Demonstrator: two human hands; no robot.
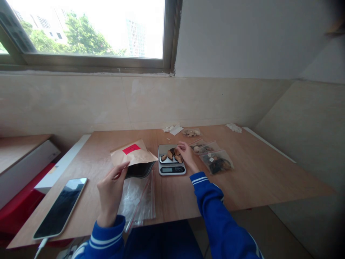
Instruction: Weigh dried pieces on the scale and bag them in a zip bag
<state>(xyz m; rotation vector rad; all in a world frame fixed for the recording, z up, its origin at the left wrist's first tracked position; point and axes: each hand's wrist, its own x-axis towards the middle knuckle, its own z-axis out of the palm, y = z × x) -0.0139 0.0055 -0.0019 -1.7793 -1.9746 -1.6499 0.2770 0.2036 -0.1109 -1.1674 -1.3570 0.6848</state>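
My left hand (111, 190) grips the open mouth of a brown paper pouch (133, 155) with a red label, its fingers curled round the near edge. The pouch lies just left of a small digital scale (171, 169). On the scale's platform sit several brown dried pieces (170, 154). My right hand (187, 155) reaches over the scale's right side, fingers pinched on one of the pieces.
Clear zip bags (138, 199) lie by the front edge under my left hand. Two filled zip bags (215, 158) rest right of the scale, another (191, 132) with paper scraps at the back. A phone (60, 207) lies at the left.
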